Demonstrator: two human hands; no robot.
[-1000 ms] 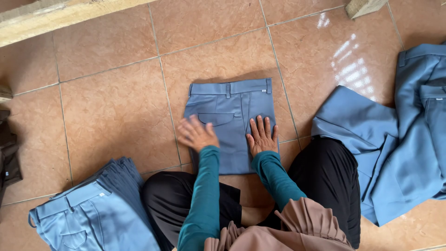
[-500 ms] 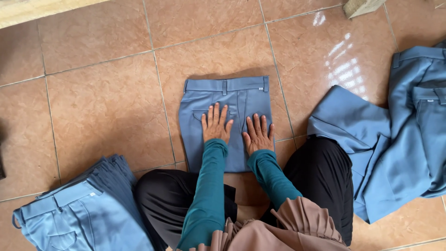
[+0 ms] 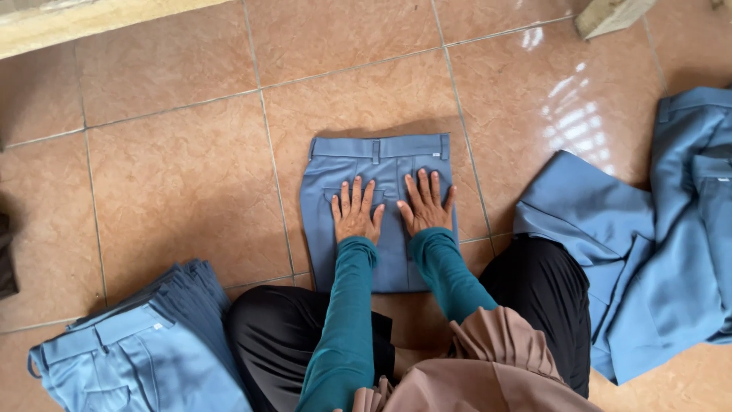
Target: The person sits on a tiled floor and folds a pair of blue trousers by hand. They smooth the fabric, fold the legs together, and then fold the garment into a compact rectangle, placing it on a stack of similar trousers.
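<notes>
Trousers [image 3: 377, 210] of blue-grey cloth, folded into a neat rectangle, lie flat on the tiled floor [image 3: 175, 183] directly in front of a seated person, waistband and belt loops turned away from the knees. The fabric looks light, soft and limp, likely to slump and unfold if lifted by one corner; a safer hold would probably be under both long side edges, or with one palm slid beneath the fold, so the layers stay together. The smooth tile should let the bundle slide easily.

The left hand [image 3: 355, 212] rests palm down on the left half of the fold, fingers spread wide and pointing toward the waistband. The right hand [image 3: 425, 204] lies just beside it on the right half, likewise flat and splayed. Neither grips anything; both press on the cloth. The forearms, in teal sleeves, reach forward almost parallel from the lap, wrists low and elbows drawn in above black-clad knees.

To the person's left, near the bottom edge of the view, sits a stack of folded trousers [image 3: 137, 351] in lighter and darker blue. To the right, well apart from the hands, a loose heap of unfolded blue garments [image 3: 656, 252] spreads across the floor. A pale wooden beam [image 3: 84, 19] runs along the top left.
</notes>
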